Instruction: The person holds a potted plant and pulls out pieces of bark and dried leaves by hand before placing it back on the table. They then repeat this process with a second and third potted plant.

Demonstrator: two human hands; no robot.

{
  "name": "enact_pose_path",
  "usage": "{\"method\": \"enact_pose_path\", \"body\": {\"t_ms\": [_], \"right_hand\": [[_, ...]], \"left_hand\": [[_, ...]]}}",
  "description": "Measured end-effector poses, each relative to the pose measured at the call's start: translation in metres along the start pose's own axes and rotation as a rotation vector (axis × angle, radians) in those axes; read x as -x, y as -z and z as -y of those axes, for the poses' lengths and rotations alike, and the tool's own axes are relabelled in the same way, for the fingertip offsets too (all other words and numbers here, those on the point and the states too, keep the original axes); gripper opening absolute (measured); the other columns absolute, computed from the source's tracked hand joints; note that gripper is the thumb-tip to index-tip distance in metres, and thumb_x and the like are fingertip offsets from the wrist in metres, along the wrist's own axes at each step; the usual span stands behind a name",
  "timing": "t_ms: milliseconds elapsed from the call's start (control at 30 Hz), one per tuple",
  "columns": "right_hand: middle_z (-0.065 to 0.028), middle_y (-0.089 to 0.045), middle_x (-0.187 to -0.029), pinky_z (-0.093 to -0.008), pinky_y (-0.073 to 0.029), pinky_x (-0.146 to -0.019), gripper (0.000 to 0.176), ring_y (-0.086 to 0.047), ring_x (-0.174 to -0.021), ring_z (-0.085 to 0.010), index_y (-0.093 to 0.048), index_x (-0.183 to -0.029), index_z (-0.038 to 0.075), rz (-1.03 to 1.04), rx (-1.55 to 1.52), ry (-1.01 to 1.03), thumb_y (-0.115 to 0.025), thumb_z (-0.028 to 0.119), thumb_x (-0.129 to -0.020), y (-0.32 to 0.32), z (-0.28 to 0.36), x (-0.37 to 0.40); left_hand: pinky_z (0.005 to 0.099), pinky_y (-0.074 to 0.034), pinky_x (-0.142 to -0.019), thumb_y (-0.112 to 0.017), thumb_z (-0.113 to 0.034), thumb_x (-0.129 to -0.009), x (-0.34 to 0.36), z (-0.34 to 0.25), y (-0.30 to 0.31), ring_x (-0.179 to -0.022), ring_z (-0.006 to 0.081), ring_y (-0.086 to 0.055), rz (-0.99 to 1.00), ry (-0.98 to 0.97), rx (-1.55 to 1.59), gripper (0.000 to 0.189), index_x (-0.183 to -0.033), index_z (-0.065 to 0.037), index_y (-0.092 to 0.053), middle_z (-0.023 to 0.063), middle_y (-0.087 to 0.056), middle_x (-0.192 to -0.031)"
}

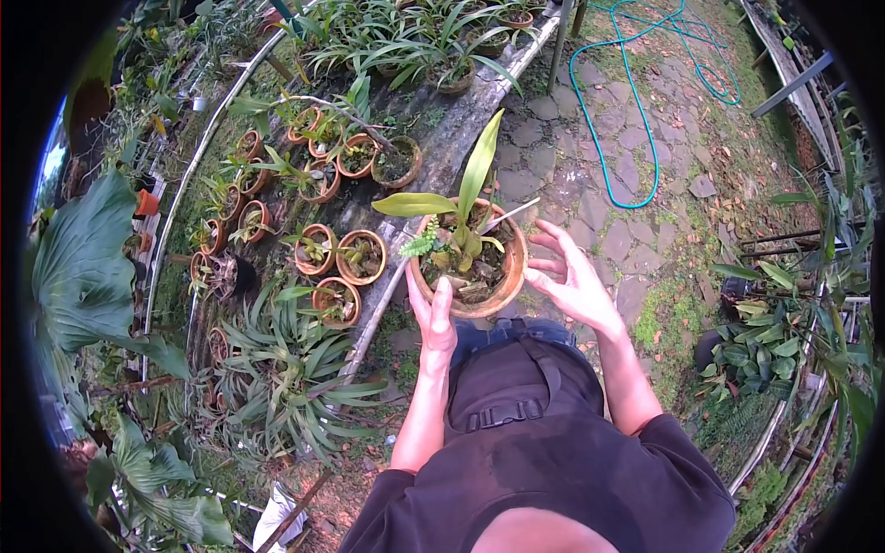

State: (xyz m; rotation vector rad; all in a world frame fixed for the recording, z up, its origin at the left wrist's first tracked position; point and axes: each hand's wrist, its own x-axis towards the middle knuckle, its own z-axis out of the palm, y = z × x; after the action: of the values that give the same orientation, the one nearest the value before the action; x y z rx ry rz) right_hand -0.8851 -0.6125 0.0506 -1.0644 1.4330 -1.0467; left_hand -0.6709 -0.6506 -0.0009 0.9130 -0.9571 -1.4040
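Plant [476, 175] in pot [513, 276]; other pots [359, 280] L, hose [656, 173] fwd R.

In the head view, the left hand [435, 318] grips a round clay pot [517, 269], thumb at the rim and fingers along its outer side, while the right hand [573, 278] is spread by the opposite side; whether its fingertips touch is hard to tell. A plant [477, 166] with long yellow-green leaves rises from the pot, a small fern-like sprig [421, 241] near its left rim. Leftward, smaller potted plants [339, 302] stand in a loose cluster. Beyond the right hand, a teal hose [655, 175] loops over stone paving [544, 138]. The person wears a dark shirt [572, 461] and a buckled strap [505, 415].
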Motion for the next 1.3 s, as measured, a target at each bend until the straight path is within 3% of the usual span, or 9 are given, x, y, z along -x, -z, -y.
{"method": "enact_pose_path", "body": {"t_ms": [100, 200, 267, 433, 733, 933, 1067, 1200, 1300], "right_hand": [[-0.0167, -0.046, -0.144, -0.0367, -0.054, -0.092, 0.074, -0.056, -0.122, -0.0207, -0.025, -0.152, 0.003, 0.086, -0.214, -0.046, -0.066, 0.032, -0.097, -0.02, -0.019, -0.006], [-0.0103, -0.049, -0.139, -0.0352, -0.044, -0.104, 0.063, -0.048, -0.125, -0.0167, -0.03, -0.151, 0.002, 0.03, -0.274, 0.11, -0.059, 0.029, -0.101, -0.04, -0.031, -0.014], [-0.0094, -0.05, -0.138, -0.0342, -0.04, -0.106, 0.059, -0.047, -0.126, -0.0162, -0.033, -0.15, 0.003, 0.024, -0.343, 0.095, -0.057, 0.029, -0.102, -0.037, -0.039, -0.017], [-0.002, -0.056, -0.107, -0.0319, -0.044, -0.094, 0.046, -0.051, -0.101, -0.0113, -0.048, -0.137, 0.003, 0.039, -0.094, 0.109, -0.048, 0.036, -0.106, -0.008, -0.038, -0.027], [-0.0015, -0.055, -0.089, -0.0318, -0.044, -0.076, 0.038, -0.048, -0.086, -0.011, -0.055, -0.121, 0.003, 0.239, 0.102, 0.068, -0.048, 0.037, -0.105, 0.007, -0.028, -0.046], [-0.0175, -0.064, -0.107, -0.0387, -0.049, -0.089, 0.036, -0.063, -0.103, -0.03, -0.057, -0.121, 0.003, -0.002, 0.338, 0.019, -0.059, 0.031, -0.098, 0.0, 0.034, -0.021], [-0.0225, -0.048, -0.144, -0.0465, -0.043, -0.105, 0.036, -0.05, -0.13, -0.041, -0.067, -0.113, 0.006, -0.153, 0.583, 0.521, -0.077, 0.017, -0.08, 0.006, 0.04, -0.009], [-0.0246, -0.041, -0.15, -0.0498, -0.027, -0.118, 0.02, -0.033, -0.142, -0.0455, -0.073, -0.095, 0.006, 0.048, 0.541, 0.502, -0.077, 0.018, -0.08, -0.006, 0.04, 0.003], [-0.026, -0.042, -0.148, -0.0507, -0.03, -0.117, 0.022, -0.034, -0.141, -0.0454, -0.074, -0.097, 0.004, -0.008, 0.587, 0.502, -0.076, 0.017, -0.08, -0.02, 0.023, 0.0]], "left_hand": [[0.0414, -0.025, -0.117, -0.064, -0.034, -0.095, 0.006, 0.009, 0.006, -0.142, 0.0259, -0.031, 0.01, 0.145, 0.04, 0.091, -0.157, -0.001, -0.006, 0.0175, -0.023, -0.157], [0.0413, -0.026, -0.117, -0.064, -0.043, -0.095, 0.006, 0.013, 0.013, -0.141, 0.0266, -0.031, 0.132, 0.144, -0.001, 0.096, -0.158, -0.002, -0.004, 0.0184, -0.022, -0.157], [0.04, -0.041, -0.107, -0.057, -0.057, -0.095, 0.006, 0.015, 0.019, -0.128, 0.0242, -0.049, 0.235, 0.108, -0.052, 0.093, -0.158, -0.007, -0.01, 0.0148, -0.041, -0.147], [0.0485, -0.028, -0.119, -0.037, -0.073, -0.094, -0.001, -0.006, 0.017, -0.144, 0.0309, -0.033, 0.249, 0.258, 0.232, 0.097, -0.158, -0.004, -0.013, 0.0156, -0.029, -0.158], [0.0416, -0.042, -0.11, -0.049, -0.057, -0.099, -0.022, -0.023, 0.013, -0.13, 0.0249, -0.05, 0.178, 0.572, 0.2, 0.077, -0.151, -0.003, -0.033, 0.0134, -0.044, -0.148], [0.0401, -0.05, -0.1, -0.059, -0.034, -0.096, -0.021, 0.001, 0.026, -0.115, 0.024, -0.06, 0.121, 0.54, 0.307, 0.052, -0.139, -0.007, -0.047, 0.0108, -0.059, -0.13], [0.0395, -0.051, -0.099, -0.057, -0.03, -0.098, -0.012, -0.018, -0.002, -0.113, 0.0236, -0.062, 0.067, 0.45, 0.354, 0.043, -0.134, -0.008, -0.05, 0.0107, -0.061, -0.126], [0.0396, -0.043, -0.107, -0.053, -0.036, -0.099, -0.012, -0.002, 0.017, -0.126, 0.0243, -0.052, 0.204, 0.371, 0.274, 0.061, -0.149, -0.006, -0.034, 0.0123, -0.05, -0.141], [0.0388, -0.033, -0.114, -0.057, -0.036, -0.096, -0.02, 0.011, 0.024, -0.133, 0.0234, -0.046, 0.203, 0.424, 0.235, 0.073, -0.153, -0.002, -0.027, 0.0113, -0.045, -0.146]]}}
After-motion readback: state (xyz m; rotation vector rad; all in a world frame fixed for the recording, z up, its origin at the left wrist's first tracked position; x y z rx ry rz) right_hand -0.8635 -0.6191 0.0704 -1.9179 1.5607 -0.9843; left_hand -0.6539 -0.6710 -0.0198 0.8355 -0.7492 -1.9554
